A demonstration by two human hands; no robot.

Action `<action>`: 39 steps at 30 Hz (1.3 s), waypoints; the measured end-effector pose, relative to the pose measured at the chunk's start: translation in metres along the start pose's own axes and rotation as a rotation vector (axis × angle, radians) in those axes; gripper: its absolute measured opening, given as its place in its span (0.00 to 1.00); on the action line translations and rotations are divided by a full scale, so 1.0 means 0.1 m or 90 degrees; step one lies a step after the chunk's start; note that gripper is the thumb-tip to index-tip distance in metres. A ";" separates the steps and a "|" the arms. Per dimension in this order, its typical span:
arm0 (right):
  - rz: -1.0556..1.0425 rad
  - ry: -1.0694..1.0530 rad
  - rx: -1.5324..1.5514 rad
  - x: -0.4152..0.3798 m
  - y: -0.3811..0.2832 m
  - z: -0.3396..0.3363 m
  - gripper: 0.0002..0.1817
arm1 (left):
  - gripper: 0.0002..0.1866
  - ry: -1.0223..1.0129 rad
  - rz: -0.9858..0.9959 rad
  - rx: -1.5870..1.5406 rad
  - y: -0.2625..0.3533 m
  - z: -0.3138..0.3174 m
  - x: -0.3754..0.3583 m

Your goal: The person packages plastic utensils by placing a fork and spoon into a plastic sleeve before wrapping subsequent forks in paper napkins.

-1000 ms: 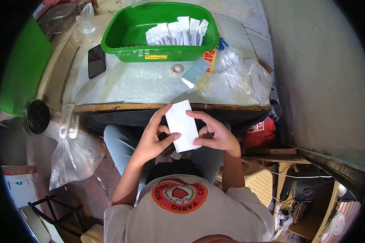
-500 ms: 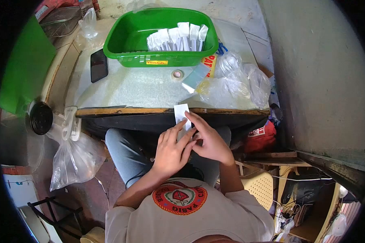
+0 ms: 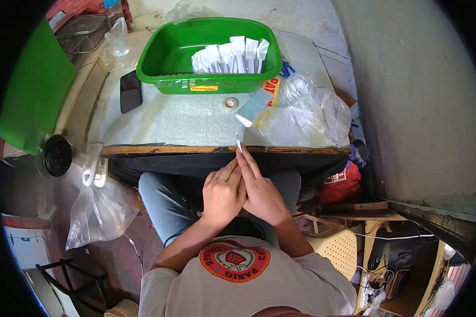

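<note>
Since the thin white paper piece (image 3: 239, 145) seems light, easily creased, hold edges — left hand (image 3: 222, 199), right hand (image 3: 264, 197): fingers clasping it.

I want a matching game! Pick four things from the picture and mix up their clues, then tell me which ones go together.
Things:
1. phone
2. tub
3. tape roll
4. white paper

Clues:
A. green, with white packets inside
B. poking out between the left hand and the right hand
C. black, lying near the left side of the table
D. small and round

Right pairs: 1-C, 2-A, 3-D, 4-B
</note>
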State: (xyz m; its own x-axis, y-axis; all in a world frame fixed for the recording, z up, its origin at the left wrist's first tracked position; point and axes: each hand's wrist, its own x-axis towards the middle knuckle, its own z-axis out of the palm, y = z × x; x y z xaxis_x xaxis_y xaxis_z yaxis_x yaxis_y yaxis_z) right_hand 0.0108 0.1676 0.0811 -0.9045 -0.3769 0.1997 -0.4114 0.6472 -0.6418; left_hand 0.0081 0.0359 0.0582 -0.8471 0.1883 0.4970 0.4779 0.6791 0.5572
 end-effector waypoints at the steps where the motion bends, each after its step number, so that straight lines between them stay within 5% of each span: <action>1: 0.006 -0.004 0.004 0.00 -0.01 0.00 0.45 | 0.18 0.018 0.002 -0.007 -0.01 0.02 0.00; 13: 0.042 -0.012 0.002 -0.03 0.05 -0.17 0.47 | 0.16 -0.019 0.004 -0.066 -0.16 -0.08 0.08; 18: -0.093 0.109 -0.047 0.15 0.33 -0.48 0.26 | 0.18 -0.111 -0.018 -0.210 -0.25 -0.24 0.11; 21: -0.142 0.088 0.102 0.33 0.50 -0.47 0.22 | 0.20 -0.179 -0.008 -0.352 -0.23 -0.34 0.14; 23: -0.194 -0.074 0.283 0.40 0.54 -0.43 0.17 | 0.19 -0.200 0.000 -0.358 -0.23 -0.39 0.14; 27: -0.113 -0.154 0.366 0.41 0.56 -0.36 0.04 | 0.18 -0.208 0.009 -0.393 -0.25 -0.46 0.13; 33: -0.020 -0.092 0.381 0.34 0.47 -0.40 0.04 | 0.12 -0.181 -0.187 -0.492 -0.22 -0.51 0.07; 39: -0.024 -0.072 0.263 0.29 0.43 -0.49 0.06 | 0.14 -0.161 -0.144 -0.365 -0.31 -0.57 0.06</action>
State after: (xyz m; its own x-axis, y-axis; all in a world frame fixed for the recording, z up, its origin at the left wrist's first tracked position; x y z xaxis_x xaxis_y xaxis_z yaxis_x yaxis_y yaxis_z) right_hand -0.0387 0.2166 0.0953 -0.8621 -0.4803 0.1618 -0.3442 0.3205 -0.8825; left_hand 0.0018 -0.0243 0.0815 -0.9364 0.2926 0.1937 0.2705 0.2503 0.9296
